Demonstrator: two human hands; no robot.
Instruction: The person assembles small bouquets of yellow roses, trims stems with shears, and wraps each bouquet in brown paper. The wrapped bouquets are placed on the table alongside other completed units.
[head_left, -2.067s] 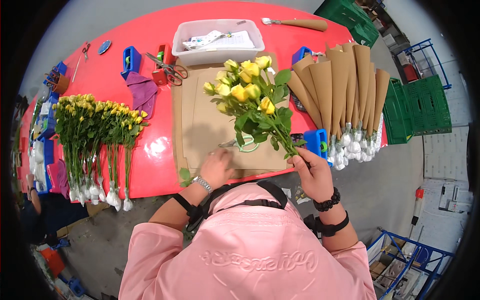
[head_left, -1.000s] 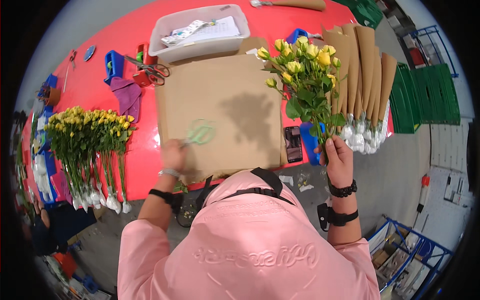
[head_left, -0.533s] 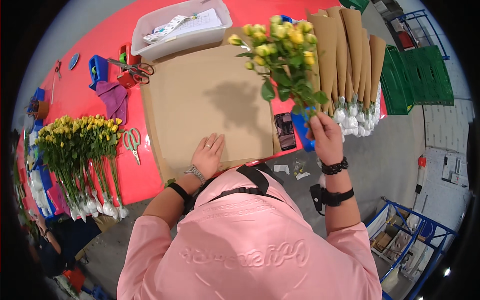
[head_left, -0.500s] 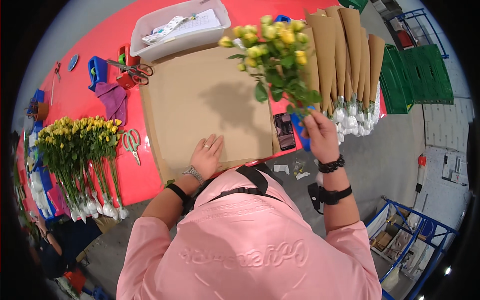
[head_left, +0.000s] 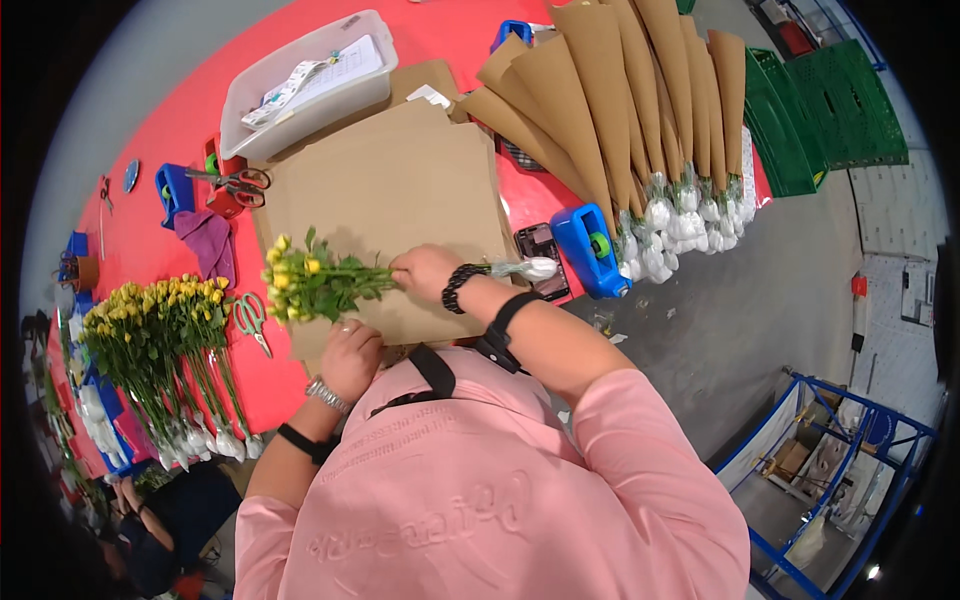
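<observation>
A bunch of yellow roses (head_left: 322, 278) lies across the brown kraft paper (head_left: 385, 190), blooms to the left. My right hand (head_left: 425, 273) is closed round its stems; the white-wrapped stem end (head_left: 535, 268) sticks out to the right past my wrist. Just below the blooms, at the near edge of the paper, my left hand (head_left: 352, 358) has its fingers curled in. What these fingers hold, if anything, is hidden. A blue tape dispenser (head_left: 588, 250) and a dark phone (head_left: 541, 258) are at the right of the paper.
Paper-wrapped bunches (head_left: 640, 100) lie at the right, more yellow roses (head_left: 170, 340) at the left. Green-handled scissors (head_left: 250, 320), dark scissors (head_left: 235, 186), a purple cloth (head_left: 208, 243) and a grey bin (head_left: 310, 85) surround the paper. Green crates (head_left: 840, 110) stand beyond the red table (head_left: 110, 215).
My right hand has brought the rose bunch from the right side over the paper, blooms now pointing left. My left hand, flat on the paper before, has shifted left and curled its fingers.
</observation>
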